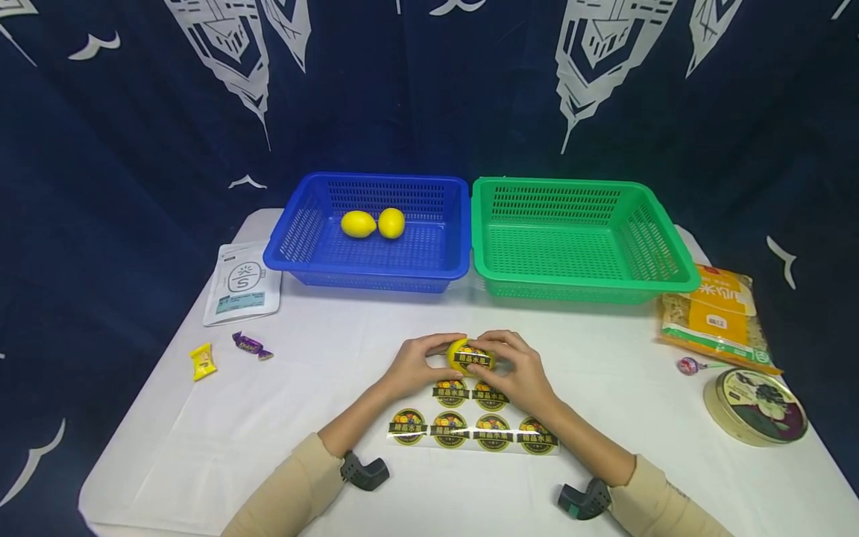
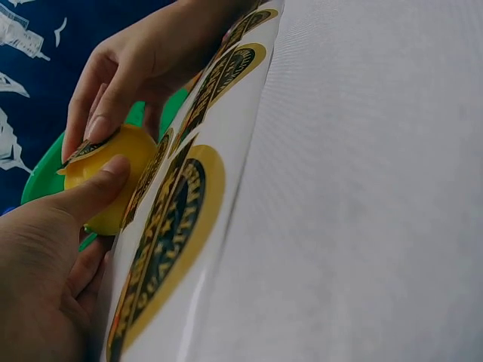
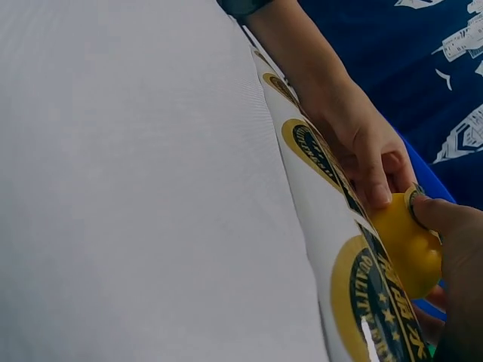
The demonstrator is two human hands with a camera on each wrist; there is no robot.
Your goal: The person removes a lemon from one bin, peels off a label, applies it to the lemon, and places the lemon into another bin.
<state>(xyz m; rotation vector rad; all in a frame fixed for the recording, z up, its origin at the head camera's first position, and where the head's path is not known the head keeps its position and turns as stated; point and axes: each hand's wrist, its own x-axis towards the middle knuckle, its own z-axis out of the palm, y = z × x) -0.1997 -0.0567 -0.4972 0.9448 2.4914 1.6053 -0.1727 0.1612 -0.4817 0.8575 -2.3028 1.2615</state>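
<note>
2 hands meet around a lemon (image 3: 407, 249), held between them over the far edge of a label sheet (image 1: 470, 447) on the white table (image 1: 221, 462). The left hand (image 1: 414, 367) has it from the left, thumb on the near side, fingers curled round the far side and underneath. The right hand (image 1: 520, 373) comes at it from the right, thumb and fingertips pinching the lemon at the round label (image 1: 472, 359) that lies across its skin. Both hands touch the fruit, so neither is nearer, but the label sits toward the right hand's side. The work seems to turn on that: left steadies, right minds the label's rim, part of which looks lifted. Its lettering runs left to right; the lemon's long axis I can't tell for sure, since fingers cover its ends. Nor can I tell whether it touches the sheet. There, 6 printed labels (image 1: 450, 429) show, 2 in the farther row and 4 in the nearer. Beyond the hands stand a blue basket (image 1: 365, 277) with 2 other lemons (image 1: 359, 224) and, to its right, a green basket (image 1: 584, 289).
</note>
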